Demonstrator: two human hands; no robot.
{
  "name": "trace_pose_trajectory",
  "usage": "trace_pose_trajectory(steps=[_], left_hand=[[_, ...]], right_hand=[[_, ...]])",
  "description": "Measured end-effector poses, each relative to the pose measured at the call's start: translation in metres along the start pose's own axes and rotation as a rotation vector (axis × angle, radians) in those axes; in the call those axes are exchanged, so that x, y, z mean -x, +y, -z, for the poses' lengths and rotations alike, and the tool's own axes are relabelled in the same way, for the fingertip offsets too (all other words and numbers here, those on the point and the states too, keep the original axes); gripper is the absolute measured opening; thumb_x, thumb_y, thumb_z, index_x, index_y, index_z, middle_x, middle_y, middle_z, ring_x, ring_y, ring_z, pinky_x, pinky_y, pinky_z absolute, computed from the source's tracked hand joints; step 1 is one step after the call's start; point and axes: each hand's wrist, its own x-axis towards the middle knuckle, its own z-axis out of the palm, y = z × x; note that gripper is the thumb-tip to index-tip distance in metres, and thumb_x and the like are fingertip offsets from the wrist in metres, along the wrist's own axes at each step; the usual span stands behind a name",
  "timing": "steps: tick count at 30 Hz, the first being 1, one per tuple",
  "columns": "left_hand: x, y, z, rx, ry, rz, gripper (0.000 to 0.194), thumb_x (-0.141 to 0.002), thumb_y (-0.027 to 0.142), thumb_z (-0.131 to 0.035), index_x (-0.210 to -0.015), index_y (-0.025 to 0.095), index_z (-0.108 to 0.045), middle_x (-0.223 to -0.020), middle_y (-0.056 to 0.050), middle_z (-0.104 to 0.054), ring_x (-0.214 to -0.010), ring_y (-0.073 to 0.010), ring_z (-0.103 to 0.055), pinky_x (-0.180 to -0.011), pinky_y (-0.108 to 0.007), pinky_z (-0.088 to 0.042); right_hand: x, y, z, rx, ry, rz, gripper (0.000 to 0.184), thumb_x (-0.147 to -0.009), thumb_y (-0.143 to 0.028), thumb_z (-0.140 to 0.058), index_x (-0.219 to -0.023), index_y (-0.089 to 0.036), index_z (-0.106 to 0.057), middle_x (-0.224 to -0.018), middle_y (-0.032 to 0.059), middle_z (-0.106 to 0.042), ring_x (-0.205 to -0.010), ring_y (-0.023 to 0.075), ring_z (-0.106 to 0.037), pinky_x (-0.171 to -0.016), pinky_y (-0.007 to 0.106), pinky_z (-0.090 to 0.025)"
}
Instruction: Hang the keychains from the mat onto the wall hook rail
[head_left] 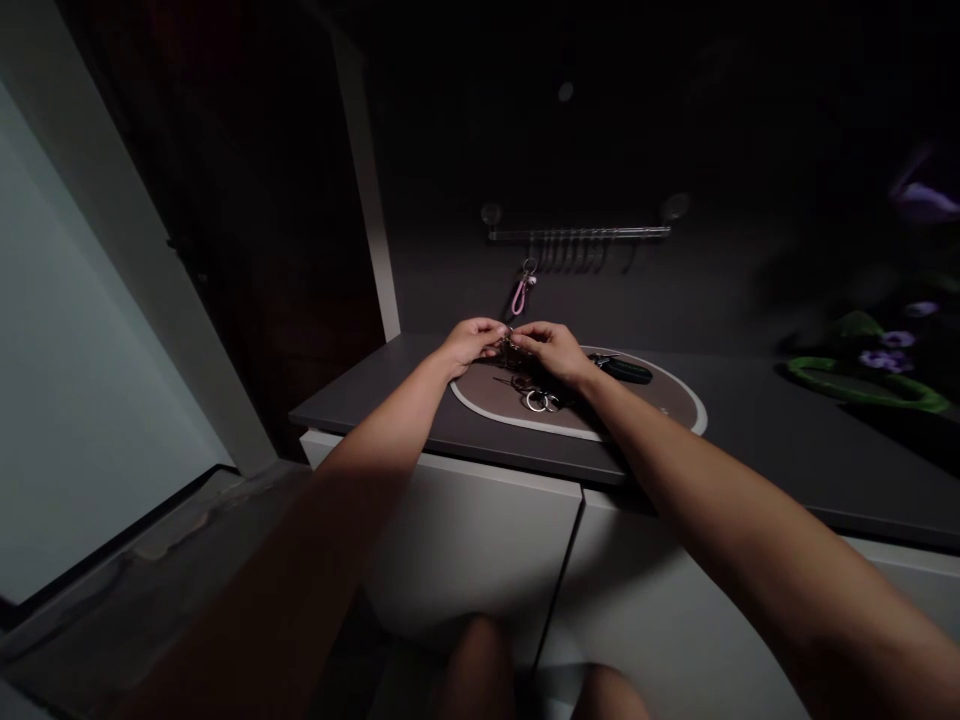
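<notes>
My left hand point(472, 344) and my right hand point(553, 350) meet over an oval brown mat point(491, 402) with a white rim. Both pinch a small metal key ring point(511, 334) between their fingertips; small pieces seem to dangle below it, too dark to make out. Under my right hand, loose silver rings point(536, 401) and dark bits lie on the mat. Beyond my right wrist rests a dark elongated case point(627, 371), its kind unclear.
A clear rail point(581, 234) with several hooks is fixed to the wall, and a pink loop keychain point(519, 297) hangs from it. Purple flowers point(889, 355) and a green ring-shaped thing point(862, 385) sit at the right of the grey counter point(772, 455). White cabinet doors point(480, 540) stand below.
</notes>
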Motion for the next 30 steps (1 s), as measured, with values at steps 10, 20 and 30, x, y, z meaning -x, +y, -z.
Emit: trace_pose_trajectory(steps=[10,20,30], left_hand=[[0.002,0.001,-0.003,0.035,-0.011,0.058,0.012,-0.071,0.020,-0.063,-0.080,0.013,-0.062,-0.067,0.001,-0.058,-0.060,-0.0040,-0.053,-0.059,-0.018,-0.042],[0.001,0.000,-0.004,0.069,-0.027,0.039,0.022,-0.067,0.025,-0.067,-0.084,0.013,-0.064,-0.071,-0.001,-0.060,-0.063,-0.0053,-0.054,-0.060,-0.018,-0.041],[-0.006,-0.009,-0.008,-0.289,0.084,-0.215,0.023,-0.071,0.029,-0.058,-0.084,0.011,-0.064,-0.073,-0.004,-0.064,-0.065,-0.0109,-0.055,-0.060,-0.022,-0.041]], right_hand=[[0.002,-0.002,0.001,-0.110,0.033,-0.048,0.022,-0.062,-0.031,-0.068,-0.075,-0.013,-0.065,-0.067,0.0013,-0.063,-0.060,0.0092,-0.053,-0.063,0.023,-0.043],[0.001,0.000,0.001,-0.202,0.035,-0.047,0.024,-0.061,-0.035,-0.067,-0.073,-0.015,-0.060,-0.069,-0.0013,-0.058,-0.062,0.0077,-0.050,-0.063,0.022,-0.042],[0.002,0.001,0.003,-0.376,0.119,-0.123,0.031,-0.057,-0.039,-0.069,-0.072,-0.017,-0.054,-0.068,-0.0034,-0.052,-0.064,0.0079,-0.050,-0.060,0.022,-0.045]])
